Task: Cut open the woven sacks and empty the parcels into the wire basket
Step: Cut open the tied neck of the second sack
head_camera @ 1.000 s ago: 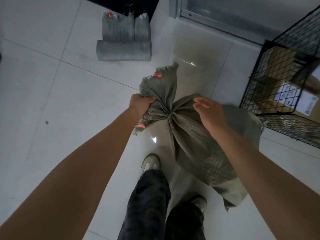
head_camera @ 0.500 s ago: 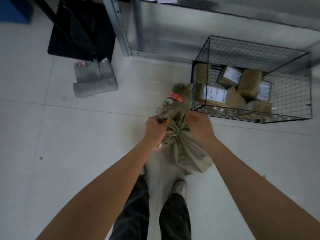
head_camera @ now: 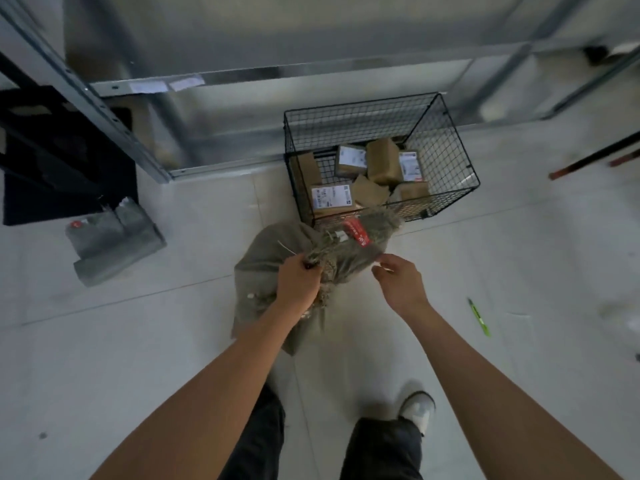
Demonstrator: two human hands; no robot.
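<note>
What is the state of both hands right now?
Left hand: closed, gripping the woven sack at its gathered neck.
Right hand: open, fingers relaxed beside the sack, holding nothing.

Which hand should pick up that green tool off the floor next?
Right. The right hand looks empty, and the green tool lies out to its right; the left hand grips the sack by its neck.

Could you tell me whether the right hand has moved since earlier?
Yes. The right hand has left the woven sack, shifting rightward along the front of the wire basket.
</note>
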